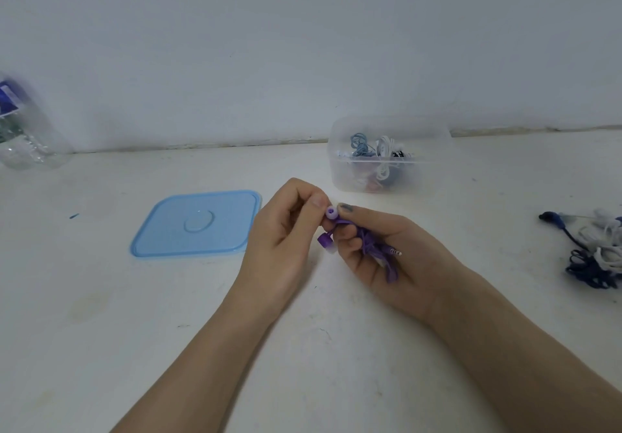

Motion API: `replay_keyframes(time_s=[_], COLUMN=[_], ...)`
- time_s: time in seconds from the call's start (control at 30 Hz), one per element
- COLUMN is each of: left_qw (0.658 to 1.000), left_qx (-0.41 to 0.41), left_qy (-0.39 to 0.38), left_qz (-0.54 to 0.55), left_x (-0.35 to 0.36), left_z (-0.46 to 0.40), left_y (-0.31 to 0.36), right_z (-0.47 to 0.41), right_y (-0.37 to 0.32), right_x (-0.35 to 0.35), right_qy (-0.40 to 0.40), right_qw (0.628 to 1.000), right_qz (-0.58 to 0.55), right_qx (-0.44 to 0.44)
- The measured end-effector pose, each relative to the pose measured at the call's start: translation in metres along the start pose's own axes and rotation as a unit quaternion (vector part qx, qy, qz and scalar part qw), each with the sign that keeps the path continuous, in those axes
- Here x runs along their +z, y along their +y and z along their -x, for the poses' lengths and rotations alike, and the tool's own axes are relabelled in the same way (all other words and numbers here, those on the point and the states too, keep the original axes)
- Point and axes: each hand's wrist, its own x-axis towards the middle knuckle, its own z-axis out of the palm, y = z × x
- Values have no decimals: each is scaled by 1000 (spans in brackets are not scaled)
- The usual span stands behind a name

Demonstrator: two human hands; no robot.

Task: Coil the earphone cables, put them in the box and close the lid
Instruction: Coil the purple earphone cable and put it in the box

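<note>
My right hand (387, 254) grips a bundled purple earphone cable (373, 247), its plug sticking out to the right. My left hand (289, 230) pinches one purple earbud at the bundle's top; the other earbud hangs between my hands. Behind them stands a clear plastic box (434, 170), open, with several coiled earphones inside. Its light blue lid (197, 223) lies flat on the table to the left. A tangle of dark blue and white earphones (592, 250) lies at the right edge.
A clear plastic bottle (23, 126) stands at the far left by the wall. The white table (134, 331) runs up to a pale wall at the back.
</note>
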Motion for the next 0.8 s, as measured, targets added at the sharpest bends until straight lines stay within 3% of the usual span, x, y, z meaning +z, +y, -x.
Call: replay_keyframes(time_s=[0.4,0.63,0.8], left_qw=[979,972,977], left_qx=[133,178,155], left_qy=[-18,-14,-27], left_qz=[-153,-154,-146], left_x=[-10,-11,-9], left_z=[0,-5,-8], left_y=[-9,-16,-14], right_z=[1,1,3], right_y=[0,0,-4], right_x=[1,-2,-1], right_qy=[20,35,39], right_qw=[1000,999,999], right_qz=[0,-2,0], right_qx=[-14,-13,-19])
